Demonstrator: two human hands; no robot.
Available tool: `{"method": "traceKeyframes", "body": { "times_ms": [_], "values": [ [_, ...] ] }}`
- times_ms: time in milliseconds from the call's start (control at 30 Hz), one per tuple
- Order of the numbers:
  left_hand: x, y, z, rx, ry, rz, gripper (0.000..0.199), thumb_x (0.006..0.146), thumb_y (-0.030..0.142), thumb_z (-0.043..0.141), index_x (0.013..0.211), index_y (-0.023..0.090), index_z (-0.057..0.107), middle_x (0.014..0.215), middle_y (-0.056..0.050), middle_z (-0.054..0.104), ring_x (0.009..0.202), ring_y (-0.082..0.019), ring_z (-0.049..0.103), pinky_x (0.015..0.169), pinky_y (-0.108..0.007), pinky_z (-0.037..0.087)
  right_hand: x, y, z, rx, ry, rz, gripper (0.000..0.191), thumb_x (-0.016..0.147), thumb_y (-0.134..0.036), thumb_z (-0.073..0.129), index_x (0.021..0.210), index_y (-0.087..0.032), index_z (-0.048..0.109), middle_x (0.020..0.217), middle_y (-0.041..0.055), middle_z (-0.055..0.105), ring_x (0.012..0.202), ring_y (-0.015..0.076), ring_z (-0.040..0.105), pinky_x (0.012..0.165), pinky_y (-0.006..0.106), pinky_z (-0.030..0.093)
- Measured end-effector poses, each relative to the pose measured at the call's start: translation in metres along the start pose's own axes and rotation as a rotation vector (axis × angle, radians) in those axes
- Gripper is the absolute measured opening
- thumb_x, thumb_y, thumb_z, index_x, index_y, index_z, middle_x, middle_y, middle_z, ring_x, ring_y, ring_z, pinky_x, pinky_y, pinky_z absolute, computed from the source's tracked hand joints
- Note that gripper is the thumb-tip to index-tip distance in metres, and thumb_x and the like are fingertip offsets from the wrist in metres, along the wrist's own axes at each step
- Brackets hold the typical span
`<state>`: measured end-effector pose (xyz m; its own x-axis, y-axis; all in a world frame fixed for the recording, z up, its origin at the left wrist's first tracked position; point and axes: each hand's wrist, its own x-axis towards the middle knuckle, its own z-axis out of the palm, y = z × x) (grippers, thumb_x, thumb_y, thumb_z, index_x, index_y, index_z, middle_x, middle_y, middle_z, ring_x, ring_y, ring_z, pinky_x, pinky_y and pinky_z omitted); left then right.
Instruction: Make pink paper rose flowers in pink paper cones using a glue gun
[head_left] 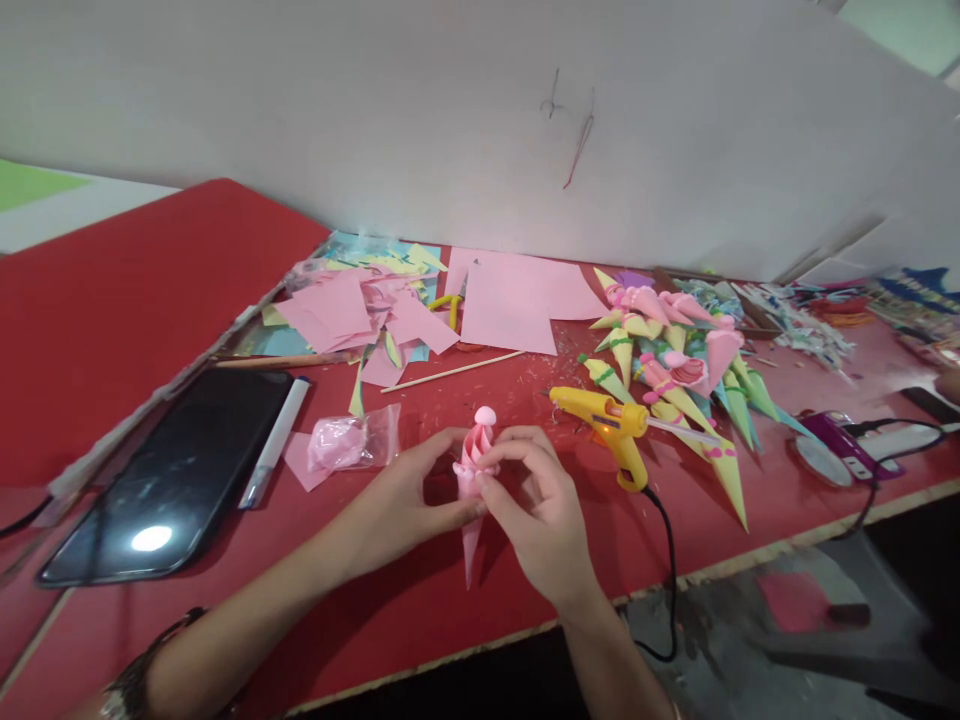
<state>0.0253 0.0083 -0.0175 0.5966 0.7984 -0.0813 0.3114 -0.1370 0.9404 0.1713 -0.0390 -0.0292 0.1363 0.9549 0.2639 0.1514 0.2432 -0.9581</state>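
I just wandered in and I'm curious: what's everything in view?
pink cone: one, pink, front centre
glue gun: one, yellow, right
cord: one, black, front right
cones: many, mixed, right
sheets: several, pink, back
scraps: many, mixed, back left
stick: one, pale, centre
bag: one, clear, centre left
phone: one, black, left
pen: one, white, beside phone
rod: one, brown, behind phone
blurred clutter: uncounted, mixed, far right
strands: two, dark and reddish, wall
wall: one, whitish, back
table: one, red, beneath
bracelet: one, dark, left wrist
left grip: one, bare, on pink cone
right grip: one, bare, on pink cone
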Motion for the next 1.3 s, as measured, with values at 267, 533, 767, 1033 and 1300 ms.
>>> {"method": "traceKeyframes", "body": {
  "times_ms": [267,533,767,1033,1300],
  "values": [
    [-0.002,0.000,-0.001,-0.029,-0.022,0.029,0.040,0.078,0.030,0.063,0.116,0.024,0.052,0.119,-0.005,0.061,0.105,-0.023,0.059,0.089,-0.035,0.047,0.000,0.000,-0.001,0.035,-0.010,-0.008,0.019,0.073,-0.008,0.057,0.083,-0.023,0.063,0.091,0.0019,0.052,0.087,0.0170,0.056,0.079,0.032,0.048],
    [-0.002,0.001,0.001,0.003,0.046,0.044,0.040,0.077,0.028,0.064,0.115,0.024,0.054,0.113,-0.004,0.064,0.098,-0.021,0.061,0.084,-0.033,0.049,-0.001,0.001,0.000,0.017,-0.002,-0.027,0.016,0.075,-0.008,0.057,0.082,-0.022,0.061,0.089,0.0013,0.051,0.088,0.0155,0.055,0.080,0.030,0.045],
    [-0.003,0.005,0.001,-0.123,0.059,0.070,0.034,0.076,0.026,0.065,0.109,0.024,0.057,0.109,-0.004,0.066,0.096,-0.020,0.063,0.082,-0.030,0.050,0.000,0.004,0.000,0.079,0.015,-0.075,0.021,0.074,-0.008,0.056,0.089,-0.023,0.059,0.091,0.0008,0.052,0.089,0.0154,0.054,0.081,0.030,0.045],
    [-0.002,0.002,0.000,-0.001,0.291,0.150,0.032,0.073,0.026,0.064,0.105,0.023,0.057,0.100,-0.004,0.065,0.090,-0.022,0.062,0.077,-0.033,0.051,-0.006,0.012,0.001,0.133,-0.065,0.022,0.049,0.073,-0.012,0.061,0.118,-0.025,0.046,0.112,0.0042,0.054,0.105,0.0185,0.053,0.093,0.036,0.043],
    [-0.009,0.004,-0.001,0.113,0.262,0.444,0.034,0.074,0.015,0.063,0.104,0.029,0.058,0.095,-0.001,0.061,0.088,-0.019,0.056,0.078,-0.029,0.047,-0.006,0.010,-0.002,-0.133,-0.280,-0.100,0.049,0.070,-0.006,0.057,0.115,-0.024,0.053,0.113,0.0044,0.058,0.110,0.0197,0.051,0.095,0.034,0.041]
  ]
}}
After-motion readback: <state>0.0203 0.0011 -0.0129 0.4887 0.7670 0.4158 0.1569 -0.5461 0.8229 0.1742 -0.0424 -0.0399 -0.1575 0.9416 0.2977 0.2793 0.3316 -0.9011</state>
